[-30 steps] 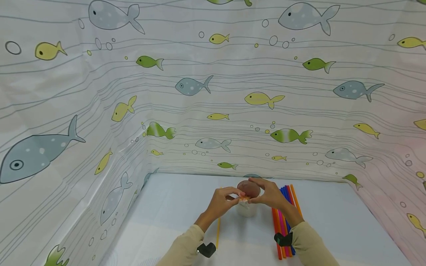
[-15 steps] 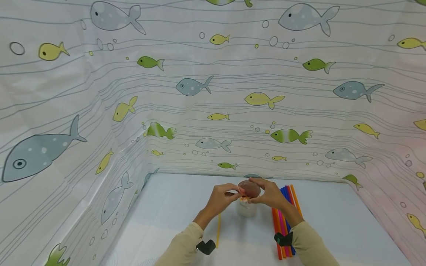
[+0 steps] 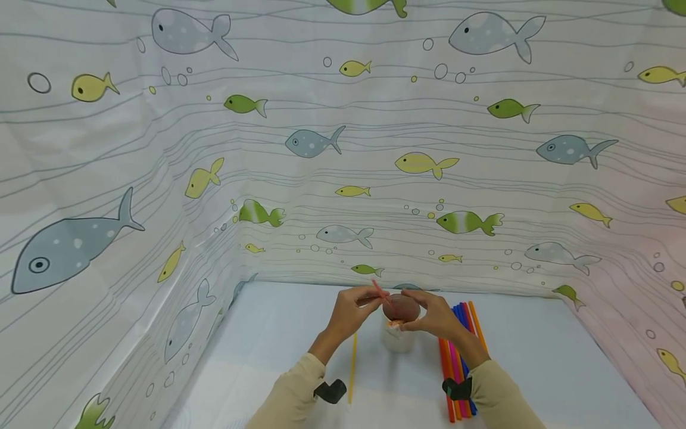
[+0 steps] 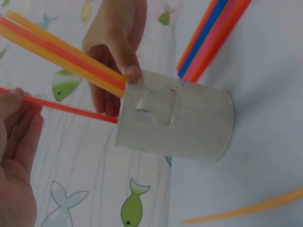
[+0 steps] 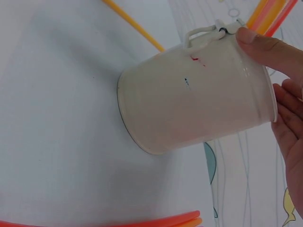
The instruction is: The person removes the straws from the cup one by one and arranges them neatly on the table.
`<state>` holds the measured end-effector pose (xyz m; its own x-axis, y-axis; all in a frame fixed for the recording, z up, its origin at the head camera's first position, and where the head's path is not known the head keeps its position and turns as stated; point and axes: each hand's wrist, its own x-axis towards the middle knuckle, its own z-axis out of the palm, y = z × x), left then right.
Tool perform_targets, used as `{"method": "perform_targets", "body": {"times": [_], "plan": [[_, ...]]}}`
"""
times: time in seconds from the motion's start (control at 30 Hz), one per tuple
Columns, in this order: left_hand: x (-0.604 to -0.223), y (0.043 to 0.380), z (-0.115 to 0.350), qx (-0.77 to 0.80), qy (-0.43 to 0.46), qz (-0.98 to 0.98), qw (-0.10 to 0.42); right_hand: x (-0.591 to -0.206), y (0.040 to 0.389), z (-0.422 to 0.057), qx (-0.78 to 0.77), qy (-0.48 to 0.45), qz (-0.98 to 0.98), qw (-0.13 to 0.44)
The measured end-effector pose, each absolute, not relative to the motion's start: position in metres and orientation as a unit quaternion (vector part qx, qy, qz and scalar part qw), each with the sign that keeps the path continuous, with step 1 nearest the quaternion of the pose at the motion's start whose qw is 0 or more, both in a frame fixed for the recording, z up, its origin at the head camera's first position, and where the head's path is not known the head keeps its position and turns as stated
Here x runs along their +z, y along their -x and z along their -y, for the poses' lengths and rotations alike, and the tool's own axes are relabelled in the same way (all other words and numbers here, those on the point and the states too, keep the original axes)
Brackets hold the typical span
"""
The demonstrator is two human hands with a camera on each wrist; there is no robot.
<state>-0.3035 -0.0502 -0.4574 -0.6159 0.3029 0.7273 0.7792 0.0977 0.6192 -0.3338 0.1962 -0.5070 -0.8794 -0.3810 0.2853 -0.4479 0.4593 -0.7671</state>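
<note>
A white pail-like container (image 3: 398, 339) with a small wire handle stands on the table. Its body (image 4: 189, 118) fills the middle of the left wrist view. My left hand (image 3: 351, 307) pinches a red straw (image 4: 66, 107) near its upper end; the lower end is inside the container's mouth. Several orange and red straws (image 4: 71, 56) stick out beside it. My right hand (image 3: 436, 313) holds the container's rim, the thumb (image 5: 265, 47) on the outer wall near the handle and the other fingers at the far side of the mouth.
Right of the container lies a bundle of red, orange, pink and blue straws (image 3: 455, 381), partly under my right forearm. One yellow straw (image 3: 352, 369) lies on the white table (image 3: 257, 333) to the left. Fish-patterned sheets (image 3: 375, 238) enclose the table.
My left hand has risen and shifted slightly left, and more of the red straw now shows above the container. The right hand keeps its place on the rim.
</note>
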Motion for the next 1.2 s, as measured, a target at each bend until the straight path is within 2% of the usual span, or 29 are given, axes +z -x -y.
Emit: {"method": "perform_targets", "body": {"times": [0.2, 0.47, 0.87, 1.03, 1.2], "plan": [[-0.462, 0.319, 0.055, -0.554, 0.384, 0.705, 0.221, -0.508, 0.334, -0.196, 0.449, -0.246, 0.858, 0.042], [-0.425, 0.299, 0.059, -0.565, 0.383, 0.691, 0.237, -0.507, 0.334, -0.197, 0.455, -0.245, 0.856, 0.037], [-0.400, 0.302, 0.072, -0.584, 0.360, 0.680, 0.257, -0.507, 0.334, -0.196, 0.456, -0.233, 0.859, 0.030], [-0.404, 0.302, 0.079, -0.582, 0.346, 0.692, 0.250, -0.506, 0.332, -0.196, 0.460, -0.231, 0.857, 0.029], [-0.417, 0.302, 0.084, -0.606, 0.312, 0.701, 0.207, -0.506, 0.332, -0.196, 0.459, -0.233, 0.857, 0.030]]}}
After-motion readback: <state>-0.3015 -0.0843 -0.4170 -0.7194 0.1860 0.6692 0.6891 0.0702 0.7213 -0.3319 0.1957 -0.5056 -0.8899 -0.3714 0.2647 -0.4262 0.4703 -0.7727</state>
